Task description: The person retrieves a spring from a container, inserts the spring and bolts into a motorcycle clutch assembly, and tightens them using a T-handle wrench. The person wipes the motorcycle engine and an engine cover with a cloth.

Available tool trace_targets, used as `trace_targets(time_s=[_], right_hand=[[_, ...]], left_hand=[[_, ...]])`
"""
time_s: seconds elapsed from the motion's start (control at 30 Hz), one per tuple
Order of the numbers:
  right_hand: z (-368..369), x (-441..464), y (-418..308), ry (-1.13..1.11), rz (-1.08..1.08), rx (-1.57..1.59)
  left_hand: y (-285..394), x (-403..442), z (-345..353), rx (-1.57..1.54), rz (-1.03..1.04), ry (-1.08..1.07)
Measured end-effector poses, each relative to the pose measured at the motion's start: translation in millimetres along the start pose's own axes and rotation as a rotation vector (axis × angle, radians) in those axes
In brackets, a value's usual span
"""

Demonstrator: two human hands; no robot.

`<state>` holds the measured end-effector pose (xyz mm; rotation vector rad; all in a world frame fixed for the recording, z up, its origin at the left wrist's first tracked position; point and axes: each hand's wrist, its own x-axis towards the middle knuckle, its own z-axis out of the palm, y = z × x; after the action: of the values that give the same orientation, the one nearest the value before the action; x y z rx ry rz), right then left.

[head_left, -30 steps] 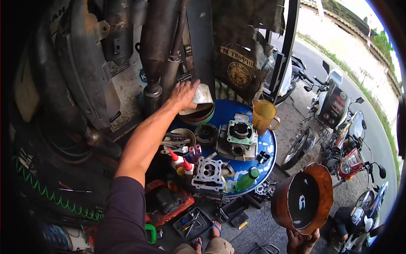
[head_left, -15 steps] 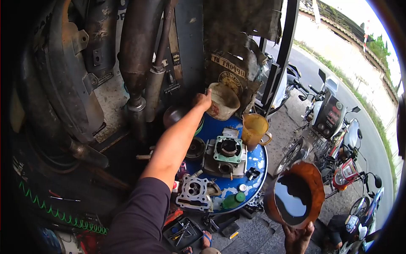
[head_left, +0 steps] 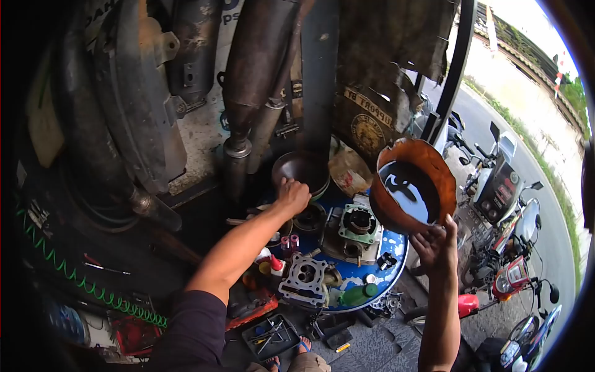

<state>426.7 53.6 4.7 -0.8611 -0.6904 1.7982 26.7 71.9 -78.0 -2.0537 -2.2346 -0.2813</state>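
Note:
My right hand (head_left: 435,245) grips the lower edge of a rusty, rough-rimmed container (head_left: 447,198) with dark liquid (head_left: 406,189) in it, held up over the right of the drum top. My left hand (head_left: 292,197) is at the near rim of a dark bowl (head_left: 296,166), with fingers curled on it. Beside that bowl sits a worn pale tub (head_left: 348,170), partly hidden by the rusty container. On the blue drum (head_left: 400,248) are an engine cylinder block (head_left: 358,230) with a green gasket and a cylinder head (head_left: 304,279).
A green bottle (head_left: 359,294) lies near the drum's edge, and a red-capped bottle (head_left: 277,265) stands left of the cylinder head. Below is a tool tray (head_left: 269,335). Exhaust mufflers (head_left: 257,62) hang at upper left. Motorcycles (head_left: 496,180) are parked at right.
My left hand has let go of the pale tub and moved left and down to the dark bowl. My right hand has raised the rusty container, which now covers the jug's place. The view has shifted.

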Motion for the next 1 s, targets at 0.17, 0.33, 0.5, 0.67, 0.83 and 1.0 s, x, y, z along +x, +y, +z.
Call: trace_targets(time_s=[0.17, 0.33, 0.5, 0.67, 0.83, 1.0], right_hand=[[49, 51, 6, -0.055, 0.068, -0.045], [73, 94, 19, -0.184, 0.099, -0.099], [85, 131, 29, -0.152, 0.091, -0.249], [86, 172, 41, -0.054, 0.065, -0.275], [109, 172, 40, -0.093, -0.058, -0.452], [123, 186, 40, -0.075, -0.097, -0.568]], left_hand=[[-4, -8, -14, 0.075, -0.089, -0.09], [-2, -25, -50, -0.028, -0.114, -0.154], [-22, -80, -94, -0.187, -0.019, 0.076], [-41, -165, -127, -0.365, -0.11, 0.164], [-68, -246, -114, -0.392, -0.361, 0.292], [-83, -323, -86, -0.402, -0.572, 0.249]])
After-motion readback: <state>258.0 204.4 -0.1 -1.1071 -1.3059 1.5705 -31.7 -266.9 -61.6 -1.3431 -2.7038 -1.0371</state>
